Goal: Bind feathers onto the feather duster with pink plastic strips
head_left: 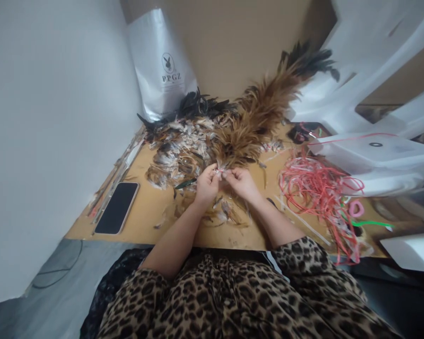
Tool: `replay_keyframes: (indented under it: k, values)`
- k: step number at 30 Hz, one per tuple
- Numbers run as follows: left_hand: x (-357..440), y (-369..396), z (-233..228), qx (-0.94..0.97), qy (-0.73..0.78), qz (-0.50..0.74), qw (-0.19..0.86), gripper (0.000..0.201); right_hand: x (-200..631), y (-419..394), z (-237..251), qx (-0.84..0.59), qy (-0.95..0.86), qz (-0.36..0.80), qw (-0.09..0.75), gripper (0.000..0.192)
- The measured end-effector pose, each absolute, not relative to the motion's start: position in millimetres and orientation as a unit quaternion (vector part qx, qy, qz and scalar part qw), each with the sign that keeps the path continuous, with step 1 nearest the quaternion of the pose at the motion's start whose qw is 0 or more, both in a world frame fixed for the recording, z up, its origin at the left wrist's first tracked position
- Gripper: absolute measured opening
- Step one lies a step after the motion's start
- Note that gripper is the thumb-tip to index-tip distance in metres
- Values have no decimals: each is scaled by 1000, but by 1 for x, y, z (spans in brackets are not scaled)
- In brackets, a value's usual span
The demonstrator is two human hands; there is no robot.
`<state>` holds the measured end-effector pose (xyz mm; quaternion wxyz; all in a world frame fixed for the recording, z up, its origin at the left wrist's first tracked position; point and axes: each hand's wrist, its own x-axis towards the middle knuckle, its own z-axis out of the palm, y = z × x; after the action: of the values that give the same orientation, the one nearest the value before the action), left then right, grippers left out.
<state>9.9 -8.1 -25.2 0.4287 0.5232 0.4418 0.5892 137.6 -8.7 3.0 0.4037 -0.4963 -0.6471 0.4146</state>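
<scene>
A person's left hand (pixel 207 184) and right hand (pixel 243 184) meet over a tan table (pixel 144 221), fingertips pinching the pale near end of a long brown feather bundle (pixel 256 117), which stretches away rightward. Loose feathers (pixel 183 146) lie beyond the left hand; a phone (pixel 116 208) rests left, tangled red string (pixel 309 186) right.

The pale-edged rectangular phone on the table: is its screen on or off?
Off, apparently: the phone shows only plain black, nothing lit.
</scene>
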Motion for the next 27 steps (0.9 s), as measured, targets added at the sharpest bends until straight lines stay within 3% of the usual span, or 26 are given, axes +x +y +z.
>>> replay_keyframes:
  k: [4,7,16,20,25,27]
  values:
    - [8,-12,-28,596,503,551,297,30,131,-17,6,-512,-709,286,392,23]
    - [6,-15,-25,628,530,522,228,26,128,-20,12,-510,-737,251,365,23]
    - [7,-20,-20,703,514,470,146,16,136,0,52,-490,-716,398,299,24]
    - [8,-24,-19,687,493,502,181,5,128,2,70,-473,-729,406,283,24]
    - [5,-21,-13,576,464,582,339,26,136,-13,75,-377,-626,539,419,32]
    - [2,-17,-11,518,443,594,427,31,150,-20,68,-352,-609,580,410,34]
